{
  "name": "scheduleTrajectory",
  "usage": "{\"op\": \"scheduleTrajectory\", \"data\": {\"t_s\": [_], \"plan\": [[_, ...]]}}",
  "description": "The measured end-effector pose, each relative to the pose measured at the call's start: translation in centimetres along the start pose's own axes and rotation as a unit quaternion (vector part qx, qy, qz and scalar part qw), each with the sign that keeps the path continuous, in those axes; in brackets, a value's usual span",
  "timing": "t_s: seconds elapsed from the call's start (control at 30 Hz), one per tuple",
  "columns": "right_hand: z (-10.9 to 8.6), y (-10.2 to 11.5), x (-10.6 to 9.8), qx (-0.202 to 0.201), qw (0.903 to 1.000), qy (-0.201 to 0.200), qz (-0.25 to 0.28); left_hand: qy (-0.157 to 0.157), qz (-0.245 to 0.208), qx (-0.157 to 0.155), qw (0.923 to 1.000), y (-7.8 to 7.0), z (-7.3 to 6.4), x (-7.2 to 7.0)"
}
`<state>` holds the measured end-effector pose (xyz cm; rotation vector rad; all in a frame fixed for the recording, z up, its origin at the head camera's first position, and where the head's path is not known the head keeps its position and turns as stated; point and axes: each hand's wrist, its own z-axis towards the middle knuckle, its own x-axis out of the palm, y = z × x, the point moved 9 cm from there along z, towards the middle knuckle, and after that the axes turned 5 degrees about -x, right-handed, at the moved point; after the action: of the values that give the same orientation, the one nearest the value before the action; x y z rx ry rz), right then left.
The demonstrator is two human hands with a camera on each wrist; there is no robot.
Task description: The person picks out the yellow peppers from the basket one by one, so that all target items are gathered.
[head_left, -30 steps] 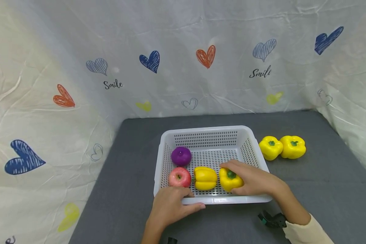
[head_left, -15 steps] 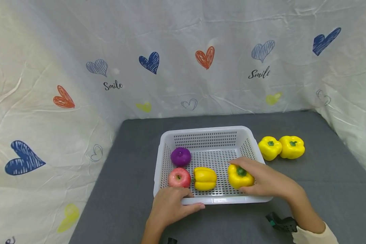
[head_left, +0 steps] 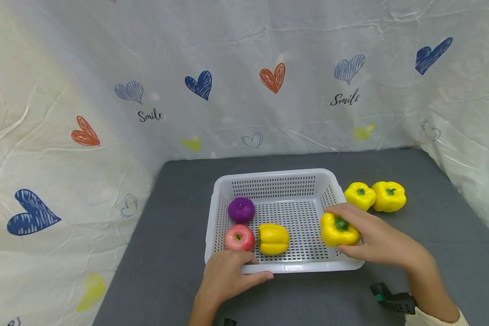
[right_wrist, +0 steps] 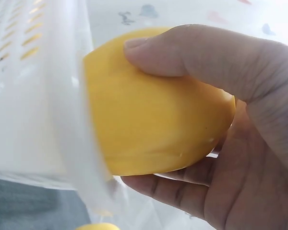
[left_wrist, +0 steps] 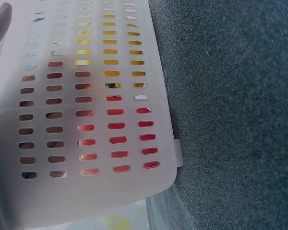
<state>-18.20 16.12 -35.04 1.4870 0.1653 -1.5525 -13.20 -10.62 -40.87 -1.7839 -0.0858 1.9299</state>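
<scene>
My right hand (head_left: 379, 235) grips a yellow bell pepper (head_left: 337, 232), its green stem facing up, over the right end of the white basket (head_left: 301, 268). Seen from the right wrist, the thumb lies across the pepper (right_wrist: 153, 110) with other fingers beneath it, close by the basket rim (right_wrist: 67, 96). My left hand (head_left: 228, 271) holds the basket's front rim near its left corner, thumb outside and fingers over the edge. Inside the basket sit a second yellow bell pepper (head_left: 273, 239) on its side, a red apple (head_left: 239, 237) and a round purple vegetable (head_left: 242, 210).
Two more yellow bell peppers (head_left: 360, 195) stand together on the grey tabletop (head_left: 179, 217), just right of the basket. A white sheet with printed hearts (head_left: 228, 117) hangs behind the table and along its sides.
My right hand has carried its yellow bell pepper rightward and up from beside the other pepper to the basket's right end. The left hand keeps its hold on the rim.
</scene>
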Motion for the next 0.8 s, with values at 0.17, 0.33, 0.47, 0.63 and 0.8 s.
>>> {"op": "scheduleTrajectory", "data": {"t_s": [0.17,0.33,0.47,0.63,0.8], "plan": [[-0.8,0.2,-1.2,-0.007,0.9999,-0.015,-0.005,-0.003,0.003,0.001,1.0000,0.0,-0.1,0.0],[-1.6,0.3,-2.2,-0.016,0.9993,-0.032,-0.009,-0.009,0.006,0.005,0.9999,0.0,0.0,0.0],[-2.3,0.1,-3.0,-0.010,0.9988,-0.045,-0.017,-0.012,0.007,0.010,0.9999,-0.1,0.0,0.0],[-2.9,-0.5,-3.7,0.003,0.9982,-0.054,-0.025,-0.015,0.006,0.009,0.9998,0.0,0.0,-0.1],[-3.6,-1.2,-4.2,0.017,0.9973,-0.062,-0.035,-0.015,0.004,0.008,0.9998,0.0,-0.1,-0.1]]}}
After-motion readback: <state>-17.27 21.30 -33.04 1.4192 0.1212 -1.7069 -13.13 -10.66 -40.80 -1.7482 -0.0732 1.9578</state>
